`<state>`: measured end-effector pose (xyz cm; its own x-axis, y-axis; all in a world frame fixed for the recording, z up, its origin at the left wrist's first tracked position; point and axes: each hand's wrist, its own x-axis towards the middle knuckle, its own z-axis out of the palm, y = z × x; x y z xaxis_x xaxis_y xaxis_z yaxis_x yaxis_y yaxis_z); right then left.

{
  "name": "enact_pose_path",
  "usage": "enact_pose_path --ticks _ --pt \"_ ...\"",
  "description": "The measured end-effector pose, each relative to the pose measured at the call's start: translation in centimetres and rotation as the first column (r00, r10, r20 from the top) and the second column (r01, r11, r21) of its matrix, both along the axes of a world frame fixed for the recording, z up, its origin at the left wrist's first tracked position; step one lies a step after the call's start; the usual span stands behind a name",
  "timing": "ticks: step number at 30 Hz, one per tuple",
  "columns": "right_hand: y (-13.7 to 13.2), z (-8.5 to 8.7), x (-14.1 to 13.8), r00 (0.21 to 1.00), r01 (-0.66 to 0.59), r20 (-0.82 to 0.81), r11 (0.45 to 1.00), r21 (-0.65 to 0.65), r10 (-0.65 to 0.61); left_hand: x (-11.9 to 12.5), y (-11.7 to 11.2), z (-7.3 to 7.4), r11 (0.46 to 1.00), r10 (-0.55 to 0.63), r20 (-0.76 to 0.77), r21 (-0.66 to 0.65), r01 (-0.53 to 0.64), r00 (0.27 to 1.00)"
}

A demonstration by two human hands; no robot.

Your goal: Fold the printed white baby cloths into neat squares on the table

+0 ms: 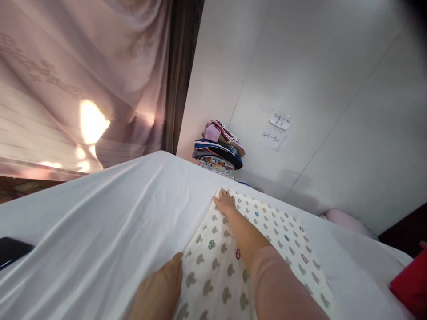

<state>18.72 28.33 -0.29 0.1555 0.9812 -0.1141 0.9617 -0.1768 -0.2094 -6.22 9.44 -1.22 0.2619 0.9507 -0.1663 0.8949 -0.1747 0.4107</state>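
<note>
A white cloth (216, 271) printed with grey, green, red and blue mushrooms lies spread flat on the white-covered surface. My right hand (224, 202) rests on its far left corner with the fingers spread, and the forearm crosses over the print. Close to me, my left hand (160, 284) is at the cloth's left edge. Its thumb and finger are pressed together there on the edge, while the other fingers are mostly hidden. The near end of the cloth runs out of view.
A stack of folded clothes (218, 149) stands against the white wall (300, 66), below two handwritten paper notes (280, 121). A dark phone-like object (13, 251) lies at the left. Something red (412, 282) is at the right edge. A pink curtain (83, 66) hangs at the left.
</note>
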Motion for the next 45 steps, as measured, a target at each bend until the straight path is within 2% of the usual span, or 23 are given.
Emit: enact_pose_path --ticks 4,7,10,13,16,19,21,23,25,28,31,33,39,45 --pt "-2.1 0.4 -1.8 1.0 -0.018 -0.018 0.999 0.039 0.018 0.1 0.1 0.1 1.0 0.009 -0.001 -0.004 -0.009 1.0" --pt "-6.2 0.6 -3.4 0.997 -0.071 -0.029 0.995 0.077 0.073 0.1 0.2 0.5 1.0 0.007 -0.019 0.003 -0.007 1.0" --pt "-12.8 0.8 -4.8 0.979 -0.171 -0.1 0.982 0.081 0.179 0.2 0.4 0.8 1.0 -0.002 -0.044 0.022 0.003 0.999" --pt "-21.1 1.2 -5.5 0.953 -0.255 -0.159 0.966 0.041 0.258 0.2 0.4 1.2 0.999 -0.019 -0.035 0.043 0.02 0.999" --pt "-29.6 0.8 -5.6 0.939 -0.318 -0.125 0.947 0.044 0.321 0.2 0.3 1.6 0.997 -0.032 -0.017 0.065 0.033 0.999" --pt "-36.4 -1.4 -5.3 0.925 -0.375 -0.033 0.922 0.093 0.38 0.1 0.5 1.9 0.997 -0.036 -0.005 0.074 0.036 0.999" --pt "-39.4 -3.6 -4.7 0.909 -0.416 0.065 0.898 0.14 0.411 0.0 0.6 2.0 0.998 -0.026 0.007 0.06 0.026 1.0" --pt "-41.4 -5.3 -4.0 0.9 -0.431 0.155 0.885 0.176 0.408 -0.1 0.8 2.2 0.999 -0.006 0.031 0.049 0.004 1.0" --pt "-42.9 -5.6 -3.1 0.895 -0.437 0.185 0.88 0.188 0.405 -0.3 0.9 2.4 0.999 0.013 0.06 0.047 -0.016 0.998" --pt "-45.2 -3.5 -1.4 0.92 -0.39 0.114 0.905 0.171 0.375 -0.4 0.7 2.7 0.997 0.049 0.088 0.051 -0.054 0.995" --pt "-47.6 -1.1 0.4 0.964 -0.266 0.045 0.951 0.155 0.262 -0.5 0.5 2.8 0.992 0.091 0.106 0.074 -0.099 0.99" --pt "-48.9 -0.5 1.6 0.979 -0.205 0.036 0.964 0.167 0.202 -0.5 0.5 2.7 0.99 0.095 0.125 0.095 -0.107 0.988" --pt "-52.5 -2.5 5.4 0.993 -0.098 0.093 0.943 0.317 0.072 0.0 0.1 3.3 0.988 0.114 0.122 0.086 -0.125 0.986" --pt "-55.6 -4.0 8.6 0.993 -0.085 0.106 0.894 0.441 0.042 -0.1 -0.9 3.9 0.987 0.159 0.12 0.002 -0.16 0.98"
